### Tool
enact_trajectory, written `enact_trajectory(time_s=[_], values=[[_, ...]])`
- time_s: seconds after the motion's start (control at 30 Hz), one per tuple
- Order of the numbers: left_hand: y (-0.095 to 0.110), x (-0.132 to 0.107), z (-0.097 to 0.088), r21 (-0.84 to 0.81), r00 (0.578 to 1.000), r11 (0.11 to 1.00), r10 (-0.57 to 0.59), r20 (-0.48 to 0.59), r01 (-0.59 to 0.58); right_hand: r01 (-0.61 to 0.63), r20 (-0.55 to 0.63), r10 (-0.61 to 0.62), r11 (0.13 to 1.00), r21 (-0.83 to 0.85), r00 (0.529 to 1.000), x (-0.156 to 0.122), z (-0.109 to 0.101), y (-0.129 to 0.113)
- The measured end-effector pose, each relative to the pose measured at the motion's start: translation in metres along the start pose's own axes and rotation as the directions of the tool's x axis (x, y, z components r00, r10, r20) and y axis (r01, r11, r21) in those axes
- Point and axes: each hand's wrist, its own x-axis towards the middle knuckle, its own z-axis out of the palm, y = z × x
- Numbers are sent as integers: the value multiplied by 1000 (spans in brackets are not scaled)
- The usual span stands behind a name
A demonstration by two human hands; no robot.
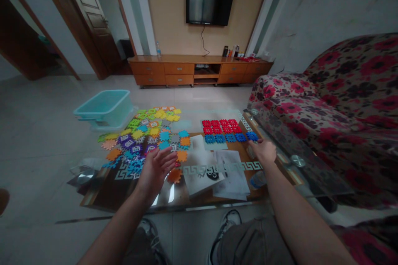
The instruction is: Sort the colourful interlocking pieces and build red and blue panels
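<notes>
My left hand (158, 168) hovers open over the near left of the glass table (105, 198), fingers stretched out and nothing in them. Below and beside it lie an orange interlocking plastic tile (175, 176) and a mixed pile of tiles (137, 134) in green, yellow, purple, blue and grey. At the table's right side my right hand (263, 150) has its fingertips closed on the near edge of a blue tile (252, 136), the rightmost in a row of blue tiles (219, 138). Directly behind that row lie red tiles (220, 126), set out in rows.
A white box (199, 182) and paper sheets (231, 173) lie on the near half. A clear bottle (258, 180) is by my right forearm. The teal tub (107, 109) stands beyond the far left corner; a flowered sofa (298, 103) borders the right side.
</notes>
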Motion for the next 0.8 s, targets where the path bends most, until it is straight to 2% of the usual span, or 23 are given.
enact_trajectory(time_s=[0.2, 0.47, 0.8], values=[[-2, 3, -2, 18, 1000, 1000, -8, -1, 8, 8, 15, -8, 1000, -12, 1000, 9, 8, 4], [-3, 4, 0, 45, 1000, 999, -19, -4, 19, 35, 26, -34, 998, -49, 999, 1, 5, -6], [1, -2, 3, 49, 1000, 999, -17, 1, 17, 36, 57, -33, 998, -54, 998, 0, 2, -6]])
